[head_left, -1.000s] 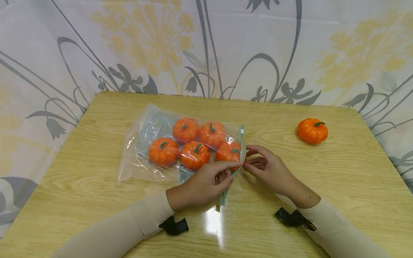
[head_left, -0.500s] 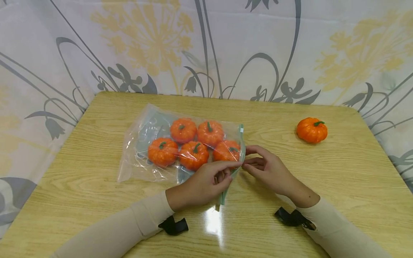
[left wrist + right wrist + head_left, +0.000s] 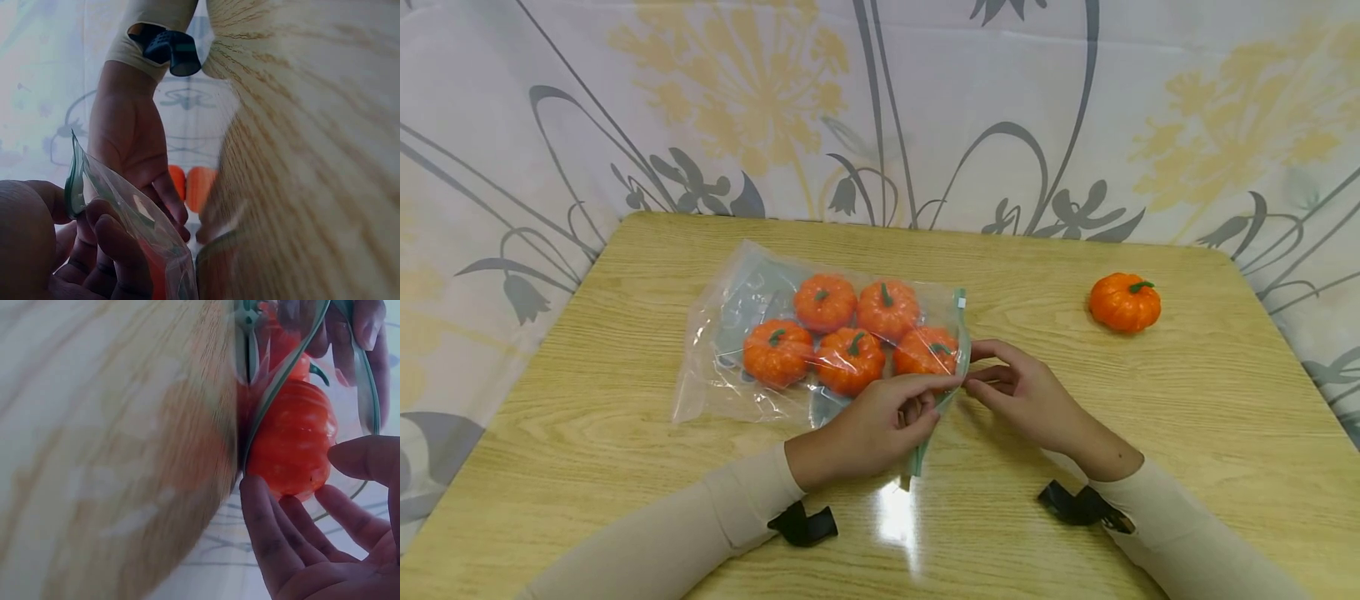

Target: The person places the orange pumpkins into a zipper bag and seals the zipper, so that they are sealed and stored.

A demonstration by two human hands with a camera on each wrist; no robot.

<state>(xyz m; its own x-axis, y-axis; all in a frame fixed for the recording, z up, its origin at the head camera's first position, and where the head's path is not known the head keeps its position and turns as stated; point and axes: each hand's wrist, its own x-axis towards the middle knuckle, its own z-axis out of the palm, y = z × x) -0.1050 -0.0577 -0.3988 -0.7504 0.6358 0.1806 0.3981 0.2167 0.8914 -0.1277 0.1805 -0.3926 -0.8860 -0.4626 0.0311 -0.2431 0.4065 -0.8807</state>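
A clear zip bag with a green rim lies on the table, several small orange pumpkins inside it. At its mouth my left hand pinches the green rim between thumb and fingers. My right hand is just outside the mouth. In the right wrist view its extended fingertips touch the nearest pumpkin, which lies just within the opening. The thumb lies close to that pumpkin's side. My left hand hides part of the bag's near side in the head view.
One loose pumpkin with a green stem stands at the back right of the wooden table. Behind the table hangs a flower-patterned cloth. Black straps hang from both sleeves.
The pumpkin at the mouth has slid left into the bag, and its neighbours shifted slightly left. My right hand moved a little left with it; the left hand is nearly still.
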